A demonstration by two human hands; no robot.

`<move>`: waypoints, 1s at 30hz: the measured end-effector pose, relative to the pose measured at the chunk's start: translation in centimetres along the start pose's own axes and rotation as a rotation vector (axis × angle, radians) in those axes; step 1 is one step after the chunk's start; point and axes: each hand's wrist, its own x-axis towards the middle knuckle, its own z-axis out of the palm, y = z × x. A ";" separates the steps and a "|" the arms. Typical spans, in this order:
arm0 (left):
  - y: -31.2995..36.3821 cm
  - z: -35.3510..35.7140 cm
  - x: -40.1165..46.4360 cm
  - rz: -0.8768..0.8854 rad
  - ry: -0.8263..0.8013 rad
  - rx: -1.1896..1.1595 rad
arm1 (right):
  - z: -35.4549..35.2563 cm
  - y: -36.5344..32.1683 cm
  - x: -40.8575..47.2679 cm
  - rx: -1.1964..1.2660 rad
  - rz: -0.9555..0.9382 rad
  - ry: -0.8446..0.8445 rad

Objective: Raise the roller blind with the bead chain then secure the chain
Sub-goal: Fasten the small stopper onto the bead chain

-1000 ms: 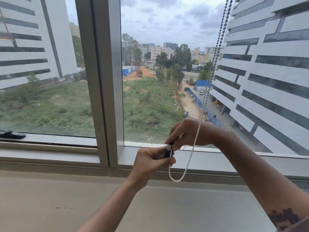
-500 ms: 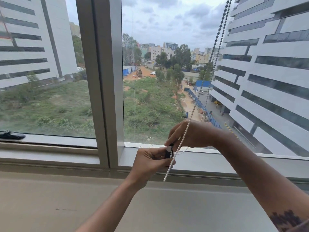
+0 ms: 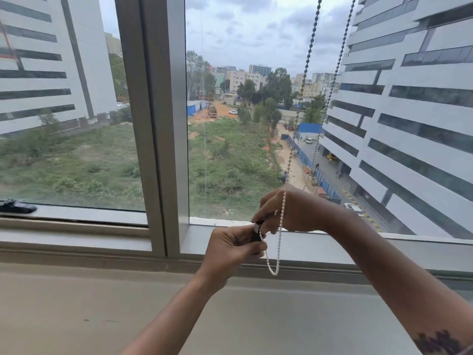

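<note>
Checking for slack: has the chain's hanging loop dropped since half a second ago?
Yes. The chain loop now hangs lower, below the window frame edge it sat level with before.

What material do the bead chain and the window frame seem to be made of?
Bead chain: probably plastic. The small round beads look white and matte, with no metallic shine, though higher up they appear dark against the sky. Window frame: probably aluminium with a painted or anodised grey finish. Its flat faces are smooth, evenly coloured and softly reflective. Neither material is certain from the look alone.

Both hands, left hand [image 3: 234, 245] and right hand [image 3: 294, 211], pinch a small black clip [image 3: 256, 233] on the bead chain [image 3: 281, 216], its loop hanging below.
</note>
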 end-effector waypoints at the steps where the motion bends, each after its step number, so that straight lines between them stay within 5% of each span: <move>1: -0.1 0.0 0.0 0.003 0.007 -0.002 | 0.1 -0.1 -0.1 0.000 -0.001 0.002; 16: -2.1 -0.7 -0.1 -0.035 -0.023 -0.045 | 4.7 1.1 -1.6 0.025 0.098 0.243; 30: -7.7 -1.1 -2.8 -0.221 0.012 0.028 | 15.7 0.7 -6.9 0.558 0.602 0.592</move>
